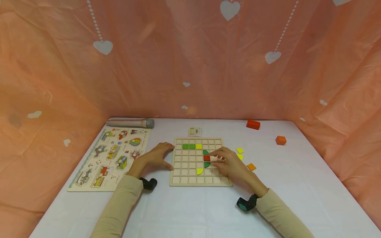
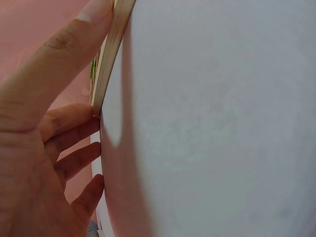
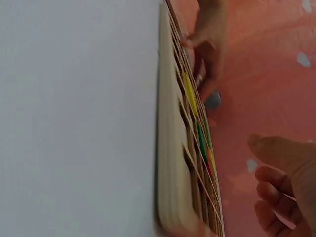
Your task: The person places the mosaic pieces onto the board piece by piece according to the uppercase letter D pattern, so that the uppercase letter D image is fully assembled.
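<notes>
A wooden grid board [image 1: 184, 180] lies on the white table, its square cells partly filled with coloured tiles. Two green squares [image 1: 189, 146] and a yellow square [image 1: 198, 146] sit in an upper row. Right of centre, a red square [image 1: 206, 158] has a green rounded tile [image 1: 206, 152] above and another below it; a yellow quarter-round tile [image 1: 199, 171] sits lower. My left hand [image 1: 158, 154] touches the board's left edge, thumb and fingers spread. Over the board's right side hovers my right hand [image 1: 227, 162], nothing seen between its fingers [image 3: 274, 150].
Loose yellow [image 1: 240, 150] and orange tiles [image 1: 251, 167] lie just right of the board. Farther right are a red block [image 1: 253, 124] and an orange block [image 1: 280, 140]. A picture board [image 1: 98, 162] and a microphone [image 1: 131, 123] occupy the left; a small pattern card [image 1: 194, 132] lies behind the grid.
</notes>
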A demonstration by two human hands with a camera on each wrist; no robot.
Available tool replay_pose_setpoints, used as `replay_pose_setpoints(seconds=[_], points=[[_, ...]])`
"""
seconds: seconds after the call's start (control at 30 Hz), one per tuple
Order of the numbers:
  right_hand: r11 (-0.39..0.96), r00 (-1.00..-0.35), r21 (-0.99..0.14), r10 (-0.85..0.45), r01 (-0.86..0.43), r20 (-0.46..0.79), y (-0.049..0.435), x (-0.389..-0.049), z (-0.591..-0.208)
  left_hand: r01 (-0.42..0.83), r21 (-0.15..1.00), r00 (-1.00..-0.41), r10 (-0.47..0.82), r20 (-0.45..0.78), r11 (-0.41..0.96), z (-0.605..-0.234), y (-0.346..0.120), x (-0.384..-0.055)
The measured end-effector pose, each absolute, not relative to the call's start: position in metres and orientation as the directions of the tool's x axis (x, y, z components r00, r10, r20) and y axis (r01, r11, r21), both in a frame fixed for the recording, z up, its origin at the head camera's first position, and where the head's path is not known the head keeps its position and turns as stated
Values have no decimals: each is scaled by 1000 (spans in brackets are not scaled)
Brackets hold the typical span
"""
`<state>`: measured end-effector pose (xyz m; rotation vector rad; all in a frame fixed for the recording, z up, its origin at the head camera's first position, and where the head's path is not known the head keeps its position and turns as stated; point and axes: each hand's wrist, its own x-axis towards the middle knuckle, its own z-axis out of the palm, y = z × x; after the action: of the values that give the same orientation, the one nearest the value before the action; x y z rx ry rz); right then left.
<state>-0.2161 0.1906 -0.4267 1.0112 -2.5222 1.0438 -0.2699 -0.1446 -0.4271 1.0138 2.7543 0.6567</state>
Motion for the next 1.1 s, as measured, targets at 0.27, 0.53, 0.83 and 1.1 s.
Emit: replay_pose_setpoints(seconds=[0.27,0.53,0.83,1.1], points=[[583,-757,-492,-411,-646,507,242,-215,-423,590,445,-762,646,32,674,-431,-146,-272],[678,-865,-539,-355,-499,355,283,-206,-428,585,448,-765,644,27,676,-431,-145,-273],[766,-923,-518,-346,-380,165,301,-200,-437,579,452,-767,641,21,678,-430,-145,-271],[711,-881,-524,-420,-469,219,300,-200,-438,585,450,-765,644,26,675,-429,-145,-271]])
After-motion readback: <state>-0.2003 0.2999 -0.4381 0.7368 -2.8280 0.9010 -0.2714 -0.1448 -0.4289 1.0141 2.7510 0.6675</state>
